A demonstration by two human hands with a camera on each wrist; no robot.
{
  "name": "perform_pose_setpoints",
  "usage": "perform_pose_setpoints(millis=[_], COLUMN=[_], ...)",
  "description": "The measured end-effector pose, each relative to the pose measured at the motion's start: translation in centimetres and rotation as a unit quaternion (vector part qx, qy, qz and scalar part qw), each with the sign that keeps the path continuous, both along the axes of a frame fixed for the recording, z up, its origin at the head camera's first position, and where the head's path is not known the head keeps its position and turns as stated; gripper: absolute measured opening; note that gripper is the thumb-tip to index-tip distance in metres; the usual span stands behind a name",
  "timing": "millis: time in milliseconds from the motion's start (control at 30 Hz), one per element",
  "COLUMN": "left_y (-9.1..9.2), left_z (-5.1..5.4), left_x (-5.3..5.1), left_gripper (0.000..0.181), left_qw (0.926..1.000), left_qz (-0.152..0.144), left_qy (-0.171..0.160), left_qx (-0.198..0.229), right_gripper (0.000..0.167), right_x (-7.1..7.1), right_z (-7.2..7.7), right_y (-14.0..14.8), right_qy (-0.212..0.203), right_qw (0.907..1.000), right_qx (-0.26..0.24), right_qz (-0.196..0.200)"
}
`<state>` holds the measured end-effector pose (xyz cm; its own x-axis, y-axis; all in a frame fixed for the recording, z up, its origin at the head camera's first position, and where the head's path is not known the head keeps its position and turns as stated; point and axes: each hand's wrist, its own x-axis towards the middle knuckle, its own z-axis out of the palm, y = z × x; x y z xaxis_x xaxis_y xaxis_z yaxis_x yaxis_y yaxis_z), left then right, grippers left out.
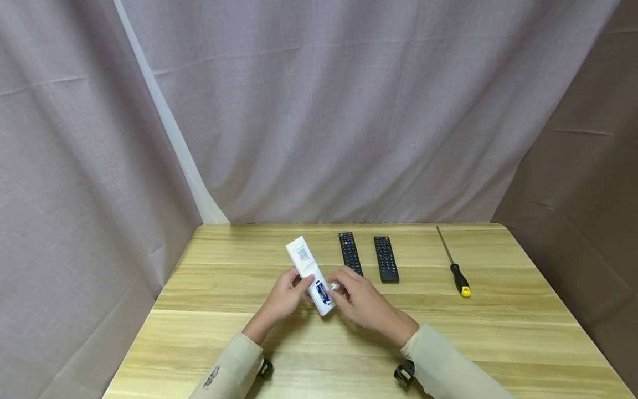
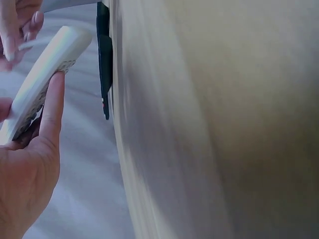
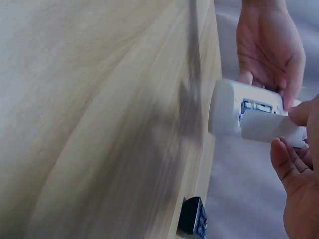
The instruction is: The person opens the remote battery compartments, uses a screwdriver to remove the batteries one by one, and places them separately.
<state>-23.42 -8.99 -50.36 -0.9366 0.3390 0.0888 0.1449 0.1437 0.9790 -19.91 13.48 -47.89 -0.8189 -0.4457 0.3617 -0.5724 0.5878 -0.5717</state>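
My left hand (image 1: 284, 293) grips a white remote control (image 1: 308, 263), held above the table with its back facing up. Its battery compartment lies uncovered, and blue batteries (image 1: 322, 293) show inside. In the left wrist view, the button side of the remote (image 2: 47, 74) faces down against the fingers. Close by on the right is my right hand (image 1: 363, 302), pinching a white battery cover (image 3: 264, 126) between thumb and fingers. The right wrist view has this cover beside the compartment, overlapping part of it; whether the two touch I cannot tell.
Two black remotes, one on the left (image 1: 350, 249) and one on the right (image 1: 386, 259), lie beyond my right hand. A screwdriver (image 1: 459, 279) with a black and yellow handle lies farther right. Curtains (image 1: 349, 111) hang behind the wooden table (image 1: 214, 277).
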Motion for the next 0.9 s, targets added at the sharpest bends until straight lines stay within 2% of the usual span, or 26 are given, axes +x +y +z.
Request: perform_pose_setpoints(millis=[300, 433, 600, 767, 900], left_y=[-1.8, -2.2, -2.8, -3.2, -3.4], left_z=[-0.5, -0.5, -0.3, -0.1, 0.2], left_x=[0.2, 0.3, 0.5, 0.4, 0.5], left_gripper=[0.032, 0.033, 0.032, 0.033, 0.033], left_qw=[0.9987, 0.9982, 0.9982, 0.9983, 0.9981], left_qz=[0.046, 0.055, 0.057, 0.056, 0.058], left_qy=[-0.018, -0.019, -0.018, -0.011, -0.015], left_qx=[0.013, 0.014, 0.01, 0.01, 0.012], right_gripper=[0.01, 0.008, 0.008, 0.009, 0.008], right_x=[-0.2, -0.6, -0.9, -1.0, -0.9], right_z=[-0.5, -0.9, -1.5, -2.6, -3.3], right_y=[0.7, 0.2, -0.7, -1.7, -2.4], right_qy=[0.031, 0.018, -0.015, -0.008, -0.004], right_qw=[0.9989, 0.9985, 0.9946, 0.9865, 0.9818], right_qx=[0.013, 0.028, 0.098, 0.163, 0.19], right_qz=[-0.031, -0.043, -0.033, -0.009, 0.008])
